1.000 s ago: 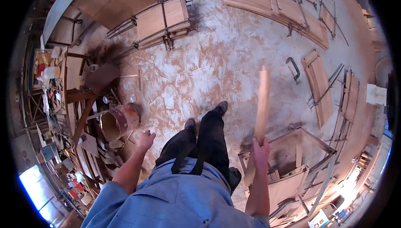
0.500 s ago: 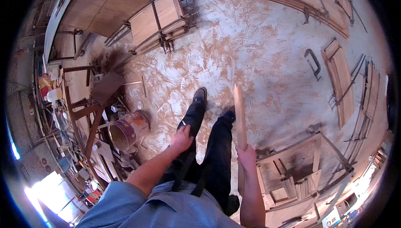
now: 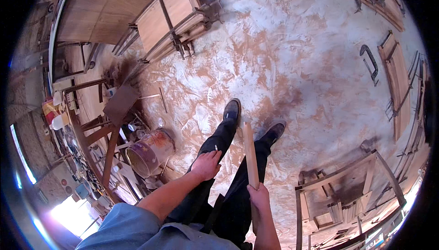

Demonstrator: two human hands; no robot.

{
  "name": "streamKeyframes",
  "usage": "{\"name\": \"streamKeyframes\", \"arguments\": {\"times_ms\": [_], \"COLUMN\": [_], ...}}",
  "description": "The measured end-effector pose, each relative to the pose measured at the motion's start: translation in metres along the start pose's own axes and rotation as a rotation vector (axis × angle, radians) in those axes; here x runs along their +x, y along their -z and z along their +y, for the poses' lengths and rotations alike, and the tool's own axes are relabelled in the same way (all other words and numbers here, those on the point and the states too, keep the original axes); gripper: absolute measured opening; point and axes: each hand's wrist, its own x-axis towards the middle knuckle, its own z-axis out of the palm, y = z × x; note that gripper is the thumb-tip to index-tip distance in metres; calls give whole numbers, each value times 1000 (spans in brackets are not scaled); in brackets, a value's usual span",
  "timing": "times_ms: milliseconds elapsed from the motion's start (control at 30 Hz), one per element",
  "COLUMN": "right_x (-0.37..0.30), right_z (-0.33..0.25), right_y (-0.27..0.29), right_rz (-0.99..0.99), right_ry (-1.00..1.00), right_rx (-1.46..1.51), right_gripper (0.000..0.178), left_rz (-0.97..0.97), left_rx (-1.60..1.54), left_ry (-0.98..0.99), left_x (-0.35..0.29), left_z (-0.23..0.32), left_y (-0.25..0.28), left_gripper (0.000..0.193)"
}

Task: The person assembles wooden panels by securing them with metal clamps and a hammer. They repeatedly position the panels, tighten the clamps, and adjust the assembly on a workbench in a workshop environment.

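My right hand (image 3: 259, 196) is closed round a long, narrow wooden strip (image 3: 250, 156). Its far end points ahead over my right leg, and its lower part runs back beside my forearm. In front of my left thigh, my left hand (image 3: 207, 164) is closed, with a small white stick like a cigarette (image 3: 216, 147) jutting from between the fingers. Most of the left fingers are hidden by the back of the hand.
A dusty, stained floor surrounds my shoes (image 3: 232, 109). Left stands a dirty bucket (image 3: 145, 155) beside a cluttered bench. Clamped panels (image 3: 169, 14) lie far left, a C-clamp (image 3: 371, 64) and more clamped boards (image 3: 397, 78) right, and a wooden frame (image 3: 338, 174) near right.
My right foot has stepped forward and right. The strip's tip has swung left and closer to me, still in my right hand. The left hand has shifted slightly right.
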Motion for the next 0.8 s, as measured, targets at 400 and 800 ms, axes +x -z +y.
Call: {"name": "streamKeyframes", "arguments": {"times_ms": [400,800], "right_x": [-19,-15], "right_z": [-46,-50], "right_y": [6,11], "right_rz": [47,70], "right_ry": [-51,3], "right_rx": [-273,-262], "right_gripper": [49,45], "left_rz": [28,-5], "left_rx": [-19,-59], "left_ry": [-4,19], "left_x": [6,15], "left_z": [-4,4], "left_y": [-9,-6], "left_gripper": [50,48]}}
